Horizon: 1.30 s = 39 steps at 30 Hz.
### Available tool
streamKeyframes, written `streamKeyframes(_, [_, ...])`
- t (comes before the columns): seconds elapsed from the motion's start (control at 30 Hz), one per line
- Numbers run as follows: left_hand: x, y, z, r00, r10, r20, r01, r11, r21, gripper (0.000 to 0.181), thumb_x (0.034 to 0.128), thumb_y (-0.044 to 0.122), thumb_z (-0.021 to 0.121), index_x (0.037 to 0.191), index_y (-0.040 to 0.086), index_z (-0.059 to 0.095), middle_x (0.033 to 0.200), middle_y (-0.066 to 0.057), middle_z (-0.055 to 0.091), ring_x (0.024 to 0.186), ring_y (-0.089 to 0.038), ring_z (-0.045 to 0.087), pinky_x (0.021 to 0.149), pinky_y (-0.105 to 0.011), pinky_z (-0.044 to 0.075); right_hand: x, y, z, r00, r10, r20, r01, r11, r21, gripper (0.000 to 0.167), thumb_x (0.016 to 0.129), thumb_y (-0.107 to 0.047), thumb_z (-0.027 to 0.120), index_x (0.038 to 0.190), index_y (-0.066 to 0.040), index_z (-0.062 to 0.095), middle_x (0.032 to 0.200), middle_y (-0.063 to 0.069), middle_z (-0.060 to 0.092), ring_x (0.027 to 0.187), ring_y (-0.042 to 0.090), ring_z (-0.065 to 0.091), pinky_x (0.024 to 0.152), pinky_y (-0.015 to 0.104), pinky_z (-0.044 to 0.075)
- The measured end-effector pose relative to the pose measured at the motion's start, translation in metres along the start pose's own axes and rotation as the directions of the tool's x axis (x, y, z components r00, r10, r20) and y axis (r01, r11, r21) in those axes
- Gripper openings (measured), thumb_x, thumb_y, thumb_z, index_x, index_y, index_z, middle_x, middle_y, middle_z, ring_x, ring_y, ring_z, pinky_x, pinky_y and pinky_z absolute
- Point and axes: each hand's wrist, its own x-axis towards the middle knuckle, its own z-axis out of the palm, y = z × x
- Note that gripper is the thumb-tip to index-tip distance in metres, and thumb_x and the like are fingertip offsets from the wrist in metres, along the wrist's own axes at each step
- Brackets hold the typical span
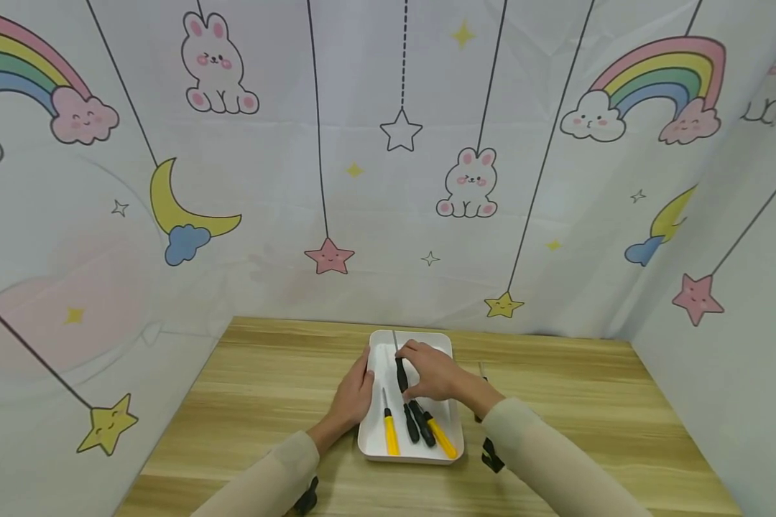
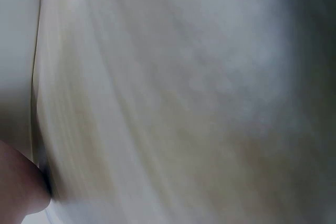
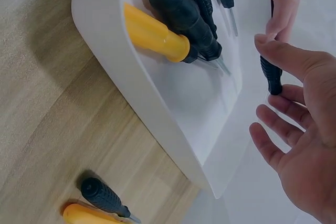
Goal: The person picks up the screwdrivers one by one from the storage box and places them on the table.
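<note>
My left hand (image 1: 354, 393) holds the left side of a white tray (image 1: 416, 457), thumb at the rim and fingers along the outer wall. Over the tray, my right hand (image 1: 432, 372) pinches a black-handled screwdriver (image 1: 402, 375), whose shaft points toward the far end. The right wrist view shows that black handle (image 3: 270, 74) between thumb and fingers, the lower fingers loosely spread. In the tray lie a yellow screwdriver (image 1: 391, 436), a second yellow one (image 1: 443, 438) and two black ones, (image 1: 412, 425) nearest the middle. The left wrist view is mostly blurred.
Right of the tray, a black screwdriver (image 3: 100, 194) and a yellow handle (image 3: 86, 215) lie on the wooden table (image 1: 265, 373). My right forearm partly hides that area in the head view. A patterned white curtain (image 1: 265, 179) hangs behind the table.
</note>
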Motion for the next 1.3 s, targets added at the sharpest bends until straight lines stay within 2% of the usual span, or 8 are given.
streamKeyframes(0.17, [0.000,-0.001,0.000,1.000,0.004,-0.001,-0.004,1.000,0.001,0.055,0.1123,0.009,0.041,0.165,-0.003,0.029,0.169,-0.019,0.035,0.154,-0.037,0.036,0.126,-0.055,0.029,-0.003,-0.003,-0.004,1.000,-0.002,0.002,0.002,1.000,0.010,0.075,0.084,-0.036,0.092,0.146,-0.010,0.059,0.147,0.007,0.056,0.133,0.026,0.057,0.113,0.046,0.049])
streamKeyframes(0.4, [0.001,0.001,0.000,1.000,0.006,-0.001,-0.006,1.000,0.000,0.055,0.1126,0.010,0.041,0.165,-0.002,0.029,0.169,-0.019,0.035,0.154,-0.037,0.036,0.126,-0.055,0.029,-0.009,-0.005,-0.009,1.000,-0.023,-0.001,0.023,1.000,0.005,0.075,0.085,-0.036,0.092,0.146,-0.008,0.059,0.148,0.007,0.056,0.134,0.027,0.056,0.114,0.046,0.048])
streamKeyframes(0.63, [-0.001,0.003,-0.001,1.000,0.001,0.001,-0.001,1.000,-0.008,0.055,0.1123,0.008,0.042,0.165,-0.002,0.030,0.168,-0.020,0.036,0.154,-0.039,0.035,0.125,-0.058,0.028,-0.016,-0.003,-0.010,0.999,-0.033,-0.008,0.032,0.998,-0.050,0.074,0.085,-0.036,0.092,0.146,-0.011,0.060,0.148,0.006,0.056,0.134,0.025,0.056,0.112,0.045,0.050])
streamKeyframes(0.9, [-0.003,0.002,0.001,1.000,-0.007,-0.003,0.007,1.000,-0.013,0.055,0.1121,0.009,0.041,0.165,-0.002,0.030,0.169,-0.020,0.035,0.155,-0.039,0.034,0.127,-0.056,0.026,-0.021,0.000,-0.008,0.999,-0.044,-0.001,0.043,0.998,-0.050,0.074,0.085,-0.036,0.092,0.146,-0.009,0.059,0.148,0.007,0.056,0.135,0.027,0.055,0.113,0.046,0.049])
streamKeyframes(1.13, [-0.003,0.003,0.001,1.000,0.015,-0.019,-0.015,1.000,-0.012,0.055,0.1110,0.007,0.042,0.164,-0.005,0.032,0.167,-0.024,0.036,0.153,-0.042,0.036,0.125,-0.059,0.028,-0.027,0.005,-0.013,0.997,-0.072,-0.043,0.071,0.997,-0.022,0.072,0.085,-0.031,0.093,0.144,-0.006,0.060,0.144,0.008,0.057,0.133,0.029,0.054,0.113,0.047,0.049])
streamKeyframes(1.3, [-0.004,0.003,0.003,1.000,0.010,-0.015,-0.010,1.000,-0.004,0.055,0.1113,0.009,0.041,0.164,-0.004,0.031,0.168,-0.022,0.035,0.154,-0.040,0.035,0.125,-0.058,0.027,-0.030,0.010,-0.016,0.994,-0.070,-0.082,0.071,0.997,0.004,0.071,0.083,-0.028,0.094,0.142,-0.006,0.060,0.141,0.008,0.058,0.131,0.030,0.055,0.111,0.048,0.049])
